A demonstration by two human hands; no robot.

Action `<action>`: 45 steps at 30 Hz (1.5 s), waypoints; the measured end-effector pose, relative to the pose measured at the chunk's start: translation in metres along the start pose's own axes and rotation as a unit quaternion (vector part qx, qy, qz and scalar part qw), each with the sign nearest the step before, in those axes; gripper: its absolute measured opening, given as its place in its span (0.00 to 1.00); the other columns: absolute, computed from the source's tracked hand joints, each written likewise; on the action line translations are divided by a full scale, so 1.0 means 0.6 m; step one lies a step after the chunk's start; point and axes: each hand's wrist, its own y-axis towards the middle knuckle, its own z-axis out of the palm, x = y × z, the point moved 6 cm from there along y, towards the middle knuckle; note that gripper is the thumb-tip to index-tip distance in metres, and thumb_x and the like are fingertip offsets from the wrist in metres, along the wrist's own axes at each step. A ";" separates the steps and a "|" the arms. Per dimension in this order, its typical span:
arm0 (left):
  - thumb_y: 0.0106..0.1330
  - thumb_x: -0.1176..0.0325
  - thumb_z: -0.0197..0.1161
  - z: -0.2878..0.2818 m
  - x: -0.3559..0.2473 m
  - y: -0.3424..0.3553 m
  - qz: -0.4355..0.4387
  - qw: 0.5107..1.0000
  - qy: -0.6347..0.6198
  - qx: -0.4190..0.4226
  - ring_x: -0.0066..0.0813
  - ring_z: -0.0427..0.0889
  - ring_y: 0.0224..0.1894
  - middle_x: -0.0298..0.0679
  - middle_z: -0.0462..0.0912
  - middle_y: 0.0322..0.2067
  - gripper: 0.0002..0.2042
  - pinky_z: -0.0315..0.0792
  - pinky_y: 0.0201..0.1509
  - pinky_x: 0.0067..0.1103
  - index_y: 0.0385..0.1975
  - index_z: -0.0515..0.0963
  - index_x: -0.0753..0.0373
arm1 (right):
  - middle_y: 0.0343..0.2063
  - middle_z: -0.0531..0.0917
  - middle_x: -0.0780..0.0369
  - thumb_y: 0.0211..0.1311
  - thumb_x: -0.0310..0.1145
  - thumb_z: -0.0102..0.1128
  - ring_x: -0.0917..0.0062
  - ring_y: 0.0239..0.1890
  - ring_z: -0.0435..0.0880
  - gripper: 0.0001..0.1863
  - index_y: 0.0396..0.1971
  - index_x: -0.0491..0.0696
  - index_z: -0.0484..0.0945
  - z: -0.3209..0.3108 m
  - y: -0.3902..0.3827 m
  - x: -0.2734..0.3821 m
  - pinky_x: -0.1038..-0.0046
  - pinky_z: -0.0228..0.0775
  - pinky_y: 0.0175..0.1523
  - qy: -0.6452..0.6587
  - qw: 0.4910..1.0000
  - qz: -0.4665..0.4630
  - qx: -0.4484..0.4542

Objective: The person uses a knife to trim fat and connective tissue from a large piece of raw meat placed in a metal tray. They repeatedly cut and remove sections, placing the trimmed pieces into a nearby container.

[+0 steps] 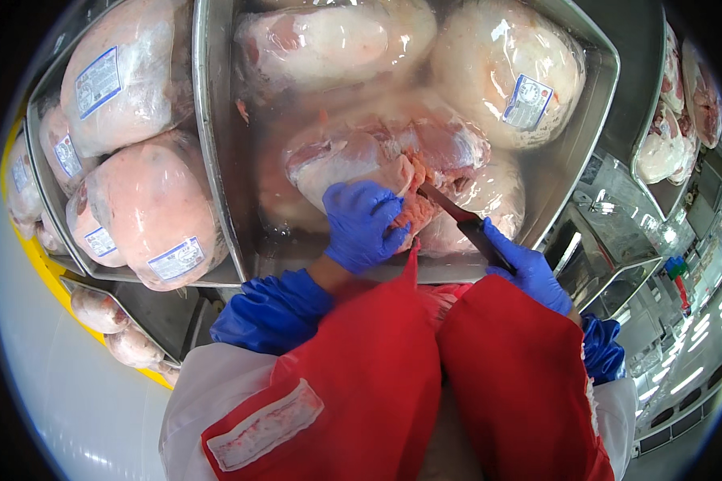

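A large piece of raw meat [381, 148] lies in a steel tub [594, 80], among pale wrapped joints [505, 72]. My left hand [365, 220], in a blue glove, has its fingers closed on the pinkish near edge of the meat. My right hand [529, 268], gloved in blue as well, grips the handle of a knife [465, 216]; the blade reaches up-left into the torn, fatty part of the meat, just right of my left hand. The blade's tip is hidden in the meat.
Steel bins at the left [200, 96] hold several wrapped, labelled joints [172, 200]. Meat trays [650, 160] stand at the upper right, with metal fittings [610, 248] below. A yellow strip [36, 260] edges the pale floor [72, 345]. My red apron fills the lower middle.
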 end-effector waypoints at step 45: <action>0.44 0.67 0.59 -0.004 0.009 0.045 -0.034 0.999 0.028 -0.031 0.39 0.72 0.42 0.36 0.75 0.32 0.11 0.58 0.48 0.33 0.29 0.73 0.58 | 0.24 0.73 0.57 0.55 0.29 0.50 0.65 0.22 0.75 0.33 0.62 0.62 0.55 0.003 0.069 -0.106 0.67 0.70 0.28 -0.297 0.948 -0.104 0.038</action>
